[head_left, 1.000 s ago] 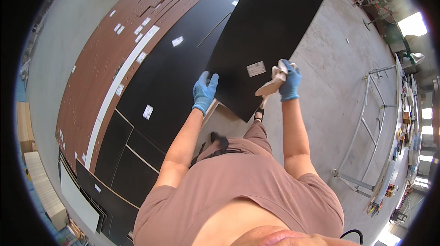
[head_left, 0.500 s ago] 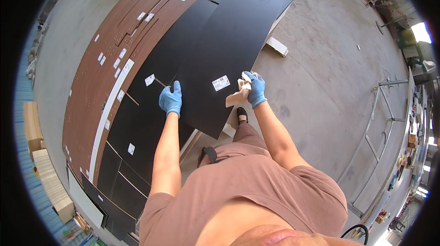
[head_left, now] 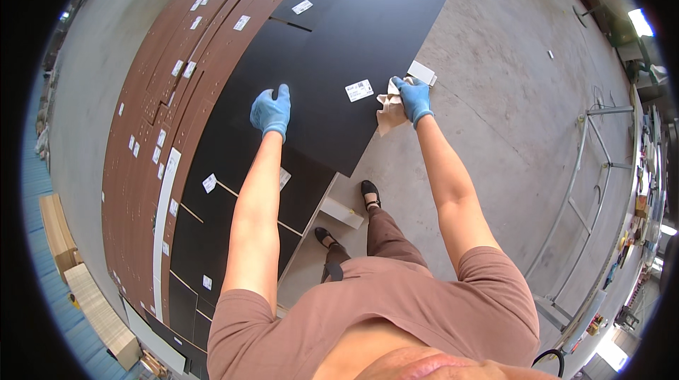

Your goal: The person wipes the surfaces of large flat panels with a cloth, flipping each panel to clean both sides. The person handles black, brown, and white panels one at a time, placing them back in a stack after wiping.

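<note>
My left hand [head_left: 271,111], in a blue glove, is at the left side of a large black panel [head_left: 332,122]. Its fingers are curled at the panel's edge and the thumb points forward over the surface; the fingertips are hidden. At the panel's right edge, my gloved right hand [head_left: 416,99] closes on a crumpled beige cloth [head_left: 392,112]. Whether it also grips the edge is hidden. A white printed label [head_left: 359,90] lies on the panel near the cloth. Other black panels [head_left: 212,224] spread beneath and beside it.
Brown drilled panels [head_left: 141,125] with white labels lie to the left, with a white strip [head_left: 166,217] alongside. White blocks [head_left: 343,212] stand by my feet. Stacked boards [head_left: 102,313] are at the lower left, and a metal frame [head_left: 580,189] stands on the right.
Both hands and the labelled black panel have moved forward, away from my body. More of the lower panels, the white block and both my shoes now show.
</note>
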Action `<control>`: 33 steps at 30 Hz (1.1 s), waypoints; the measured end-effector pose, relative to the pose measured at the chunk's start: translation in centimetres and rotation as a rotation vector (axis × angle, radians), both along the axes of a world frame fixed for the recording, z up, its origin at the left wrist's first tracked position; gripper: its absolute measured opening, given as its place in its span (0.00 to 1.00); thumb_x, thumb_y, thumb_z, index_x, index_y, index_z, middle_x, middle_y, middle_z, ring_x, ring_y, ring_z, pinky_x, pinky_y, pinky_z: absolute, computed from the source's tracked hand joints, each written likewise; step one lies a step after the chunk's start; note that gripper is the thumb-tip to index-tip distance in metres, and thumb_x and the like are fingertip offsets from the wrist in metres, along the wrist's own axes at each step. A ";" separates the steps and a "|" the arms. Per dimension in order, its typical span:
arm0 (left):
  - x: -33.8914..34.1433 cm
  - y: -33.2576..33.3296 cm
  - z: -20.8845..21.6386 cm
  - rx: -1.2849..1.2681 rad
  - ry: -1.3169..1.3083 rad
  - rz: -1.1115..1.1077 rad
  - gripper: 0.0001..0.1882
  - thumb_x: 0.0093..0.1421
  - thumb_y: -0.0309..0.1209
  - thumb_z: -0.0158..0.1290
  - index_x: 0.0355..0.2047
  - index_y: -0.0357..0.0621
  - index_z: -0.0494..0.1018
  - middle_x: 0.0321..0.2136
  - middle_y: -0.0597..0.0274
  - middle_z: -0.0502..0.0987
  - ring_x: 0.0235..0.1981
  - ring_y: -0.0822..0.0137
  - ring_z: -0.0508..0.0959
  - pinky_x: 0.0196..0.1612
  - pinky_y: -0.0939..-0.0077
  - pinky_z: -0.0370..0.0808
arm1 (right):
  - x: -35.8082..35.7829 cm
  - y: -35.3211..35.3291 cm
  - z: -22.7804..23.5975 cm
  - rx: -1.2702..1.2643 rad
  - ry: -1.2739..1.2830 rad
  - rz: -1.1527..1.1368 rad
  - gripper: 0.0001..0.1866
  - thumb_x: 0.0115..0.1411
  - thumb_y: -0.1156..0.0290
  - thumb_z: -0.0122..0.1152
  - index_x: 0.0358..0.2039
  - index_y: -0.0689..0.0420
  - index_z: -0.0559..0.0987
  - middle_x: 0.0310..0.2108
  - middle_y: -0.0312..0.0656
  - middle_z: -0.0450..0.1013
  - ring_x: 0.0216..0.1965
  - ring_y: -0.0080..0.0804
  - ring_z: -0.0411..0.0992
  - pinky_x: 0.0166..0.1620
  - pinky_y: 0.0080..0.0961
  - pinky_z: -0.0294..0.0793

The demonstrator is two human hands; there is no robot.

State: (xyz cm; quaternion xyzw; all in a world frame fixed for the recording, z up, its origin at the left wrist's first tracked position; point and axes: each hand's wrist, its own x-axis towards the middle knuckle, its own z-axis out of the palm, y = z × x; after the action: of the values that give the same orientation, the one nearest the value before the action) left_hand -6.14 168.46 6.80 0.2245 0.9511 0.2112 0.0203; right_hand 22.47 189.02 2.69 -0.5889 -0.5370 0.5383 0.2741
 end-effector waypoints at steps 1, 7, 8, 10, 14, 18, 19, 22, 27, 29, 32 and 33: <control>-0.3 1.7 -0.2 -0.012 -0.008 0.000 0.30 0.59 0.59 0.58 0.43 0.45 0.84 0.43 0.50 0.85 0.46 0.49 0.84 0.50 0.54 0.79 | -0.2 1.3 -0.3 -0.015 0.001 -0.018 0.19 0.60 0.64 0.73 0.44 0.66 0.83 0.38 0.41 0.82 0.36 0.26 0.77 0.42 0.26 0.78; -1.6 7.8 -1.8 -0.045 -0.056 -0.004 0.30 0.59 0.60 0.58 0.44 0.46 0.84 0.44 0.51 0.85 0.47 0.50 0.84 0.51 0.56 0.78 | -1.3 7.6 -0.9 0.020 -0.087 0.005 0.27 0.55 0.55 0.73 0.44 0.67 0.84 0.39 0.51 0.84 0.39 0.37 0.81 0.46 0.34 0.79; -1.7 8.4 -2.0 -0.048 -0.059 -0.007 0.30 0.59 0.60 0.58 0.44 0.46 0.84 0.44 0.51 0.85 0.48 0.50 0.84 0.51 0.56 0.78 | -1.4 8.2 -1.0 0.019 -0.093 0.013 0.27 0.55 0.55 0.72 0.44 0.67 0.84 0.40 0.52 0.84 0.39 0.38 0.81 0.46 0.34 0.79; -1.8 9.4 -2.4 -0.054 -0.060 -0.019 0.30 0.59 0.59 0.58 0.45 0.45 0.84 0.44 0.51 0.85 0.48 0.50 0.83 0.51 0.56 0.78 | -1.3 9.1 -1.2 0.028 -0.129 0.050 0.28 0.55 0.53 0.71 0.43 0.67 0.84 0.40 0.54 0.83 0.40 0.42 0.82 0.47 0.35 0.79; -1.9 10.9 -2.8 -0.064 -0.030 -0.048 0.31 0.60 0.58 0.57 0.46 0.42 0.83 0.45 0.48 0.84 0.48 0.50 0.83 0.52 0.55 0.78 | -1.1 10.1 -1.4 0.033 -0.222 0.070 0.28 0.55 0.51 0.70 0.42 0.66 0.85 0.40 0.56 0.83 0.41 0.44 0.82 0.47 0.36 0.79; -1.1 11.1 -2.4 -0.078 0.012 -0.045 0.30 0.61 0.57 0.56 0.47 0.42 0.82 0.44 0.46 0.84 0.47 0.49 0.84 0.52 0.54 0.78 | -1.3 10.3 -1.0 -0.016 -0.271 0.087 0.29 0.54 0.50 0.70 0.42 0.66 0.85 0.40 0.56 0.83 0.42 0.47 0.82 0.48 0.37 0.78; -0.8 11.1 -2.1 -0.076 0.010 -0.043 0.29 0.61 0.55 0.57 0.46 0.42 0.82 0.45 0.46 0.84 0.48 0.48 0.83 0.53 0.54 0.77 | -1.3 10.4 -0.8 -0.012 -0.292 0.096 0.29 0.54 0.50 0.69 0.42 0.65 0.85 0.41 0.56 0.83 0.43 0.47 0.82 0.49 0.37 0.78; 0.3 10.7 -1.0 -0.114 0.027 -0.059 0.26 0.59 0.52 0.59 0.46 0.42 0.82 0.49 0.45 0.80 0.53 0.47 0.79 0.55 0.53 0.74 | -1.6 10.3 -0.1 -0.005 -0.357 0.117 0.29 0.54 0.50 0.69 0.45 0.64 0.85 0.44 0.55 0.83 0.46 0.48 0.82 0.51 0.37 0.78; 3.8 10.3 0.2 -0.093 0.291 -0.297 0.31 0.55 0.47 0.62 0.54 0.39 0.75 0.61 0.38 0.68 0.64 0.39 0.66 0.62 0.45 0.67 | -1.7 10.1 0.6 0.005 -0.463 0.165 0.28 0.54 0.52 0.65 0.49 0.60 0.85 0.48 0.54 0.82 0.51 0.48 0.80 0.55 0.35 0.77; 6.2 10.4 -0.1 -0.029 0.374 -0.445 0.36 0.54 0.48 0.62 0.59 0.39 0.72 0.63 0.36 0.66 0.66 0.37 0.64 0.64 0.44 0.65 | -1.8 10.1 0.7 0.009 -0.469 0.175 0.28 0.54 0.52 0.64 0.50 0.58 0.85 0.49 0.53 0.82 0.51 0.48 0.80 0.56 0.36 0.77; 10.4 10.4 -1.5 -0.008 0.256 -0.640 0.47 0.53 0.57 0.63 0.66 0.42 0.67 0.68 0.35 0.61 0.70 0.34 0.56 0.69 0.39 0.54 | -1.9 10.2 0.7 0.055 -0.503 0.184 0.27 0.54 0.51 0.63 0.49 0.56 0.85 0.49 0.52 0.82 0.51 0.49 0.80 0.56 0.37 0.76; 11.6 10.4 -2.0 -0.042 0.221 -0.665 0.50 0.53 0.61 0.62 0.68 0.42 0.64 0.69 0.35 0.59 0.71 0.33 0.54 0.70 0.38 0.52 | -2.0 10.3 0.8 0.056 -0.526 0.185 0.27 0.54 0.51 0.63 0.49 0.55 0.85 0.48 0.52 0.82 0.51 0.49 0.80 0.56 0.37 0.76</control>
State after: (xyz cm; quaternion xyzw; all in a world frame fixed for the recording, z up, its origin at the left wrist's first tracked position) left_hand 5.45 178.89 4.84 0.5432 0.8264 0.1480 -0.0106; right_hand 20.51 199.29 3.45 -0.6491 -0.6558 0.3746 0.0911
